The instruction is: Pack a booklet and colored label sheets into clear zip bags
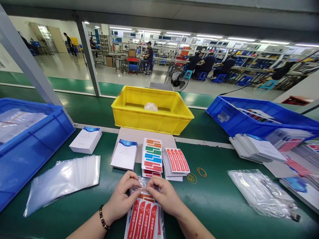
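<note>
Between thumb and fingers, my left hand [127, 190] pinches the upper edge of a clear plastic bag [143, 182]. My right hand [163, 194] grips the same edge just beside it. Under my hands lies a red-and-white sticker sheet [143, 220], with an orange-printed sheet partly showing behind it. How far these sheets sit inside the bag I cannot tell. Just beyond my hands are a stack of white booklets [124, 154] with blue tops, a stack of multicoloured sticker sheets [152, 154] and a stack of red sticker sheets [176, 162].
Clear bags [66, 177] lie left, near another booklet stack [86, 141]. Rubber bands [201, 171] are at right, before more plastic bags [261, 192] and booklets [256, 147]. A yellow bin [152, 121] stands behind, between a left blue bin [37, 142] and a right blue bin [261, 127].
</note>
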Demonstrator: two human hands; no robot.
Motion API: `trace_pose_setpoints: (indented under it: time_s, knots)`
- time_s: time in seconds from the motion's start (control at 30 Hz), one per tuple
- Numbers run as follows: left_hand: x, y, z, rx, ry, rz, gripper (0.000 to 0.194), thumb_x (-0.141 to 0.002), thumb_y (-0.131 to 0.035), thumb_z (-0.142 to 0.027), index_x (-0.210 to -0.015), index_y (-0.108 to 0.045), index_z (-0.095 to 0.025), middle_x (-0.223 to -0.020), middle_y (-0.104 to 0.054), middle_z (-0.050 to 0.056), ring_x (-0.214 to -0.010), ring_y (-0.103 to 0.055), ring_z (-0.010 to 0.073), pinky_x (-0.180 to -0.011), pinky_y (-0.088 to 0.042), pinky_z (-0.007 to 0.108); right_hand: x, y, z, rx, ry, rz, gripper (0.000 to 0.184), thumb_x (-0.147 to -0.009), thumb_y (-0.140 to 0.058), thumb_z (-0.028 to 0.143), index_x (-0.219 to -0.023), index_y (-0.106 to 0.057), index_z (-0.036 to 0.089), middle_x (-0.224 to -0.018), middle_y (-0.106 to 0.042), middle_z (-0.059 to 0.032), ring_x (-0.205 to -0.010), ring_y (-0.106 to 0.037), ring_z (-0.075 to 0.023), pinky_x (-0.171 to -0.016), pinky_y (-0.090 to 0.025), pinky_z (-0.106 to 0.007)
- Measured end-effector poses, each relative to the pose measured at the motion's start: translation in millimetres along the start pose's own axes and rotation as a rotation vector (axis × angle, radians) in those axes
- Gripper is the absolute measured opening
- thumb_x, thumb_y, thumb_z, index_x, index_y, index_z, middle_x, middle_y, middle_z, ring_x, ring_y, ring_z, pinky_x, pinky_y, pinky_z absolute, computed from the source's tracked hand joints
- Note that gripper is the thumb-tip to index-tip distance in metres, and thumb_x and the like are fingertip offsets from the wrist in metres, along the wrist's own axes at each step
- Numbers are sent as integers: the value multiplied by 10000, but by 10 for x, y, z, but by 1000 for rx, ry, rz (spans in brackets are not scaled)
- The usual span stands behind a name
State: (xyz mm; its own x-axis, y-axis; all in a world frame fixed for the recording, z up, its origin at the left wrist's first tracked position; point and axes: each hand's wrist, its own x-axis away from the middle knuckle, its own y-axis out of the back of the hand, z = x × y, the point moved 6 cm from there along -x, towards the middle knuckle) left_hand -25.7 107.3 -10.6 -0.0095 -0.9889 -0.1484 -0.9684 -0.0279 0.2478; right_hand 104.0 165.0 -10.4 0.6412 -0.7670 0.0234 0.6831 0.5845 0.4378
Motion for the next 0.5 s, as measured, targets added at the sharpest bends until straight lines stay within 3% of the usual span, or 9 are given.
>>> trace_pose_setpoints:
  time_s: [0.13, 0.23, 0.3, 0.37, 0.5]
  knots:
    - [-30, 48, 24, -50, 59, -9, 90, -745, -514, -155, -684, -457, -191, -842, -492, 20, -646, -449, 115, -577, -387, 235, 3, -11, -6, 21, 5, 13, 133, -746, -529, 148, -616, -534, 172, -638, -547, 10, -619, -493, -128, -596, -366, -227]
    - [-39, 91, 105, 16, 207, -57, 132, -702, -547, -164, -775, -443, -200, -802, -497, 4, -636, -466, 121, -557, -386, 232, 8, -13, -14, 23, -1, 14, 124, -749, -533, 156, -625, -534, 170, -645, -550, 8, -613, -495, -127, -586, -365, -225]
    - [-37, 72, 143, 30, 284, -19, 138, -699, -556, -193, -820, -490, -186, -761, -519, 4, -646, -486, 135, -569, -389, 241, 9, -6, -15, 17, -5, 13, 121, -751, -535, 161, -631, -536, 168, -648, -554, 6, -610, -500, -128, -580, -366, -225]
    - [-41, 38, 145, 2, 297, 32, 53, -714, -545, -219, -730, -534, -169, -690, -533, 5, -640, -488, 142, -586, -383, 249, 7, -1, -8, 14, -4, 13, 123, -749, -533, 153, -628, -539, 167, -645, -556, 6, -609, -503, -128, -579, -368, -225]
    - [-54, 3, 119, -16, 258, 23, 138, -726, -524, -224, -603, -533, -162, -621, -534, 1, -615, -476, 137, -592, -370, 245, 2, -21, 4, 2, 6, 16, 116, -744, -533, 134, -637, -565, 165, -655, -565, 2, -620, -513, -128, -589, -375, -224]
